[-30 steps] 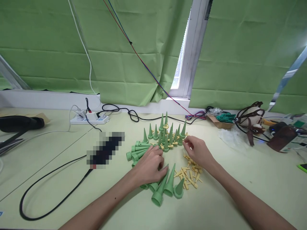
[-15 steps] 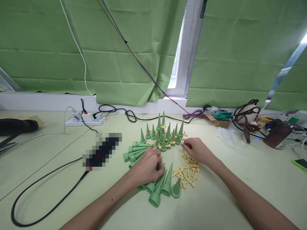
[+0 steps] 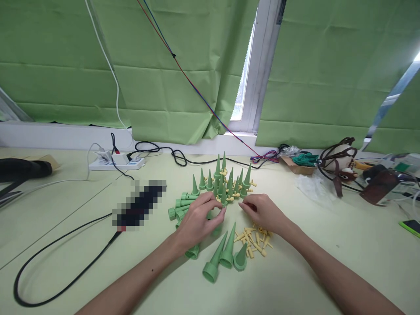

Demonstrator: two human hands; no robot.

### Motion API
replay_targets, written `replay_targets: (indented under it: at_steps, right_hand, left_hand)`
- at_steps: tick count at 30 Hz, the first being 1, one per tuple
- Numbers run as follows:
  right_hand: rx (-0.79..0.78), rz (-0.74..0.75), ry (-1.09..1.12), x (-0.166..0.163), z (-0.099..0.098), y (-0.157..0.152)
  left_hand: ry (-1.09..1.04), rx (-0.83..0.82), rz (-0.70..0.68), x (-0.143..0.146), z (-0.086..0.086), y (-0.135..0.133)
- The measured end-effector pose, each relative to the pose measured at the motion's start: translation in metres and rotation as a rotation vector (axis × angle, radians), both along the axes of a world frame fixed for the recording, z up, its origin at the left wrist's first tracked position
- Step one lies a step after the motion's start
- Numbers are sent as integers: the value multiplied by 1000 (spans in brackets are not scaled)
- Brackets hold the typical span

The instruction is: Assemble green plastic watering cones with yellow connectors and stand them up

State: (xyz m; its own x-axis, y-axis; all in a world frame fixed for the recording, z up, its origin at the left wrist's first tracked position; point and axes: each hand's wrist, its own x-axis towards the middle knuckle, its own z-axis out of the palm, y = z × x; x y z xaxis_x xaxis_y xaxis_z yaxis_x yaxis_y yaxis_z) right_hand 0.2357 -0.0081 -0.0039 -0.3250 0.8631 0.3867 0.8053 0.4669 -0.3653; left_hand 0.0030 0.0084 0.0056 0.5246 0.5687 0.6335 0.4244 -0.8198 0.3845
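Observation:
Green plastic cones lie and stand on a pale green table (image 3: pixel 295 271). My left hand (image 3: pixel 200 218) is closed around one green cone (image 3: pixel 215 221), lifted a little above the loose lying cones (image 3: pixel 226 253). My right hand (image 3: pixel 262 212) is pinched shut just right of it, its fingertips near the cone; what it holds is too small to name. A heap of small yellow plugs (image 3: pixel 254 240) lies under my right wrist. Upright cones fitted with yellow plugs (image 3: pixel 226 181) stand behind both hands. More cones lie stacked to the left (image 3: pixel 179 208).
A black cable (image 3: pixel 59 258) loops over the left of the table from a blurred dark object (image 3: pixel 139 210). A white power strip (image 3: pixel 116 162) sits at the back left. Bags, straps and a box (image 3: pixel 341 168) crowd the back right. Green curtains hang behind.
My left hand has risen off the lying cones with one cone in its fingers. My right hand has moved left, toward the left hand.

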Motion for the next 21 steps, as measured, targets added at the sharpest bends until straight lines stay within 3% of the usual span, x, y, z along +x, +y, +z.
replay_targets:
  at_steps: [13,21]
  right_hand:
    - [-23,38,21,-3,0,-3]
    - [-21,43,26,-4,0,-3]
  left_hand:
    - [-39,-23,77,1,-9,4]
    - [-39,-61,75,1,-5,3]
